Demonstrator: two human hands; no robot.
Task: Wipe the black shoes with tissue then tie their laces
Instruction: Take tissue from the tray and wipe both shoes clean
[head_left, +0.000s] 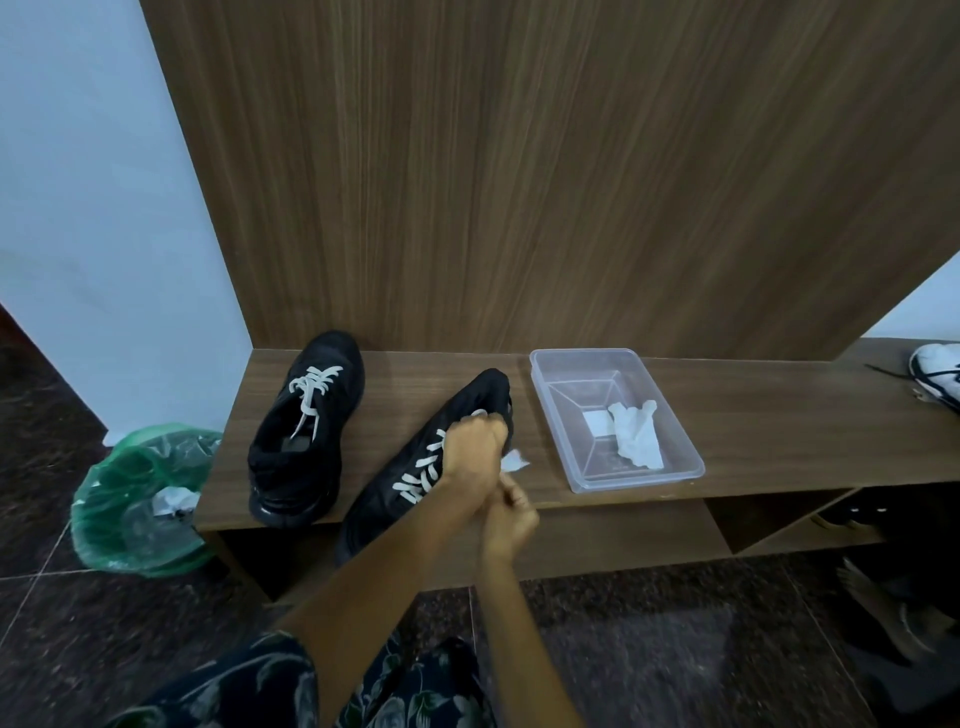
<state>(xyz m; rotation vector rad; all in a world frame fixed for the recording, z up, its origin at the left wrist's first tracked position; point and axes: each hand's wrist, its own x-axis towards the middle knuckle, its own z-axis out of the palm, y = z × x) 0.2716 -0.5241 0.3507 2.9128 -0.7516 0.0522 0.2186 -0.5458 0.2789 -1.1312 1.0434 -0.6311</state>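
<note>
Left hand: fingers curled over the lace area of the near black mesh shoe with white flat laces, gripping it. Right hand: fingers pinch a small white tissue piece just beside that shoe's right flank. This shoe is tilted, heel overhanging the front edge of the brown wood-grain bench. The second black shoe stands upright to its left, laces loose and untied. A clear rectangular plastic tray on the right holds crumpled white tissue. A green-lined bin sits on the floor at left.
</note>
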